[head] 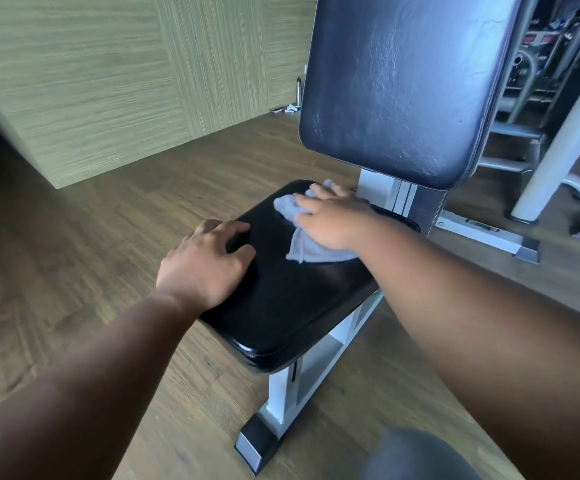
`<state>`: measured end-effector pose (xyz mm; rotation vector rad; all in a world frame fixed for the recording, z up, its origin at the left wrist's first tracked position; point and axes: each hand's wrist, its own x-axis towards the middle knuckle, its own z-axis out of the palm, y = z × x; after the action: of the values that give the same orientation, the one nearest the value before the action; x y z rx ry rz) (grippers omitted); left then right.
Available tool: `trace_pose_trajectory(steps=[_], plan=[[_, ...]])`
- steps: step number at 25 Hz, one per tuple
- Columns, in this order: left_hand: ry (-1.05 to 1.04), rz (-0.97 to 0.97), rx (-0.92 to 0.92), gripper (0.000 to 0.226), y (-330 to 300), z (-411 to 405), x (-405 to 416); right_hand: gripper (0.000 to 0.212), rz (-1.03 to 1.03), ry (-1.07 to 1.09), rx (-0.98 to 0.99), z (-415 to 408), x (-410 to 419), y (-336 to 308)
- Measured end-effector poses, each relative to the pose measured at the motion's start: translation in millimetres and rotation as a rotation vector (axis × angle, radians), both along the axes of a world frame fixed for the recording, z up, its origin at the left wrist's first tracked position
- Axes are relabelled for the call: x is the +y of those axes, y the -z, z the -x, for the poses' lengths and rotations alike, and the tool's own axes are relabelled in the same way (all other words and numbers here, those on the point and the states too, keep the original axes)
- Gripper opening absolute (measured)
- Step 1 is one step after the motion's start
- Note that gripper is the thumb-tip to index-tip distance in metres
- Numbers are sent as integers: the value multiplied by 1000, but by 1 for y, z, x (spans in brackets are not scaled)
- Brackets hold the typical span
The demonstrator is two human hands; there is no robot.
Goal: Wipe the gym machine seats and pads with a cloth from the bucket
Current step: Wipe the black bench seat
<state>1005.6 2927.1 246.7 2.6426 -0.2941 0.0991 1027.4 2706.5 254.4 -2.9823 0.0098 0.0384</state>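
While we lean over the bench, our right hand (330,216) lies flat on a pale grey, crumpled cloth (302,237) and presses it against the black padded vinyl seat (281,306). The fingers (319,192) are stretched out towards the far end of the seat, not curled around the fabric, so the cloth is only pinned under the palm and not held in a closed grip. One bunched part of the cloth shows beyond the fingertips, and a loose corner with a frayed edge sticks out from under the wrist side, lying on the middle of the seat.

Our left hand (205,268) rests on the left edge of the same seat, near the cloth but not touching it. Its fingers bend loosely over the padding and hold nothing.

Behind the seat stands the upright dark blue leather back pad (399,88), with scratches and a shine on its surface. Both pads sit on a white metal frame (292,386) with black end caps, which stands on a brown wooden plank floor (108,237). A beige textured wall (91,64) closes the corner, and some small objects (292,105) lie at its foot; we cannot tell what they are. At the right we see other grey gym equipment (538,81).
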Motion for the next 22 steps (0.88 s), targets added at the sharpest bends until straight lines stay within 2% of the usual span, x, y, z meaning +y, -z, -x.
trace_pose_trajectory(steps=[2, 4, 7, 11, 13, 16, 19, 22], plan=[[-3, -15, -1, 48, -1, 1, -1, 51, -33, -160, -33, 37, 6, 10], [7, -27, -16, 49, -1, 2, -3, 50, -81, -203, -107, 68, -16, 17], [11, -29, -36, 50, 0, 3, -4, 50, -8, -48, -51, 27, -47, 9], [-7, -11, -22, 50, -1, 2, -1, 53, -1, 11, 52, -47, 4, -2], [-4, -9, -32, 51, -1, 2, 0, 52, -4, -78, 28, -38, 15, -3], [24, -20, -44, 53, 3, 1, 1, 52, -35, -190, 11, 15, -12, 8], [30, -23, -51, 55, 6, -3, 1, 52, -4, -63, 7, -3, -34, 6], [30, -28, -72, 56, 10, -2, 2, 54, 50, 3, 1, -51, 2, 7]])
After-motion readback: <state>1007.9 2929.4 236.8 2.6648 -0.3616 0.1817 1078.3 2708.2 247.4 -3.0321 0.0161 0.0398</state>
